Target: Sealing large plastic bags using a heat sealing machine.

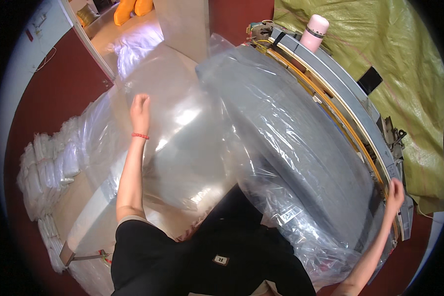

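Note:
My left hand (pixel 140 107), with a red bead bracelet on its wrist, is raised with its fingers closed on a clear plastic sheet (pixel 180 143). The sheet billows around the hand and over the surface to its right. At the far right my right hand (pixel 394 196) is closed at the near end of a long grey metal bar (pixel 362 118); what its fingers grip is hidden. More clear plastic film (pixel 286 153) lies over the grey tabletop between my hands and bunches up by my body.
A yellow strip (pixel 330 101) runs beside the bar. A pink bottle (pixel 314 33) stands at its far end, and a black phone-like slab (pixel 370 80) lies on the yellow-green tarp (pixel 404 54). Scissors (pixel 399 138) sit past the bar. Folded plastic bundles (pixel 47 165) are stacked on the left.

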`<state>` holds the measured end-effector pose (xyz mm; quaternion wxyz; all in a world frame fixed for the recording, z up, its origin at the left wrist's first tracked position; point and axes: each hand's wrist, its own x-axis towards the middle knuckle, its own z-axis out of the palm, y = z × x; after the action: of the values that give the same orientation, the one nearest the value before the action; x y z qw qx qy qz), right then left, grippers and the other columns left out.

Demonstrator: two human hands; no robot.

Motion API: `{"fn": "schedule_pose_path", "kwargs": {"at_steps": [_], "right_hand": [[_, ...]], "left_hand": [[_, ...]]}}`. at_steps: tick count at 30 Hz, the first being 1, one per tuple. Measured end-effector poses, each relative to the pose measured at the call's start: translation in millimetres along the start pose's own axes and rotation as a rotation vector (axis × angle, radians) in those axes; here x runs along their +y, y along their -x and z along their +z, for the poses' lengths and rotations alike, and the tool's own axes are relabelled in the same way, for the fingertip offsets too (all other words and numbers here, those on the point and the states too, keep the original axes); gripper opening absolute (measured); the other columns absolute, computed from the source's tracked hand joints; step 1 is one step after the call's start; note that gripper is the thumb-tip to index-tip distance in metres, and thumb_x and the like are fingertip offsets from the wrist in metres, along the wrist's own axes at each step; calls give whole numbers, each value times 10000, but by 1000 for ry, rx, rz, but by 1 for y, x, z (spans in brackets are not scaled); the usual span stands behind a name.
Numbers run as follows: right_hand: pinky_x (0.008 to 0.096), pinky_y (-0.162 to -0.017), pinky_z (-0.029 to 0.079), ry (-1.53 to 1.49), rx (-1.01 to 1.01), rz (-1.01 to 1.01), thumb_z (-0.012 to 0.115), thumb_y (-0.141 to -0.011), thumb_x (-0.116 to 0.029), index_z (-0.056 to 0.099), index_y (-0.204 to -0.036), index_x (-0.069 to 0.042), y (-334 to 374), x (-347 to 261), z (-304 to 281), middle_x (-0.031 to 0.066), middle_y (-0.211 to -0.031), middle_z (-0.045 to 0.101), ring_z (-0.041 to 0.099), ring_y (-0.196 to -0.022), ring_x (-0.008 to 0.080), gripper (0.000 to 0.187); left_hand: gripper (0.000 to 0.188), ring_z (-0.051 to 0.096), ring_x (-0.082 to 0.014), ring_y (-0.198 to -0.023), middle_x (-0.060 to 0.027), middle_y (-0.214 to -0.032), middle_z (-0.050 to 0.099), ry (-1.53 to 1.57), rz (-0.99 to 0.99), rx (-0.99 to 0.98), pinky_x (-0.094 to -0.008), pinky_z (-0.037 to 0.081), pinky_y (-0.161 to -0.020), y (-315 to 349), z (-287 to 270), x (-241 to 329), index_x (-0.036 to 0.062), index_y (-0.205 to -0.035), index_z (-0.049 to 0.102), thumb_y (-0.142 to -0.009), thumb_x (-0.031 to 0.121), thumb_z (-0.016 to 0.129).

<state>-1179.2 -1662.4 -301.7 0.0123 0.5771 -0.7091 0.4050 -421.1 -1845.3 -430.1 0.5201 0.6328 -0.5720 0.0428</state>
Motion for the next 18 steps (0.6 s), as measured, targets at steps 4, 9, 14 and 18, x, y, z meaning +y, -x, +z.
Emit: {"fn": "schedule_pose_path", "kwargs": {"at_steps": [4, 9, 14, 18], "right_hand": [[212, -681, 422, -307, -359, -150, 566, -783, -61, 580, -870, -24, -14, -163, 132, 14, -829, 563, 521, -755, 89, 96], [270, -752, 453, -905, -714, -332, 690, -674, -115, 557, -1066, -83, 29, -324, 193, 60, -1017, 579, 544, -932, 148, 415], [291, -733, 456, -936, -1512, -498, 675, -723, -171, 526, -1041, -59, 80, -350, 203, 66, -890, 596, 567, -788, 165, 369], [308, -725, 470, -789, -1747, -874, 626, -757, -89, 612, -932, -47, 81, -316, 148, 80, -856, 620, 600, -806, 173, 180]], "left_hand": [[44, 490, -125, -738, -46, -806, 492, 447, 232, -178, -238, 389, -707, -17, -30, 134, 12, -837, 485, -829, -8, 446], [25, 482, -137, -655, -78, -788, 545, 615, 706, -460, -247, 413, -606, -1, -38, 266, 30, -833, 463, -821, 17, 481], [93, 435, -77, -526, -63, -667, 526, 717, 541, -280, -217, 361, -471, -31, -74, 288, 70, -902, 378, -912, 160, 400], [226, 481, -97, -734, -60, -784, 524, 1005, 232, -104, -218, 389, -662, -71, -100, 262, 41, -1025, 419, -896, 222, 458]]}}
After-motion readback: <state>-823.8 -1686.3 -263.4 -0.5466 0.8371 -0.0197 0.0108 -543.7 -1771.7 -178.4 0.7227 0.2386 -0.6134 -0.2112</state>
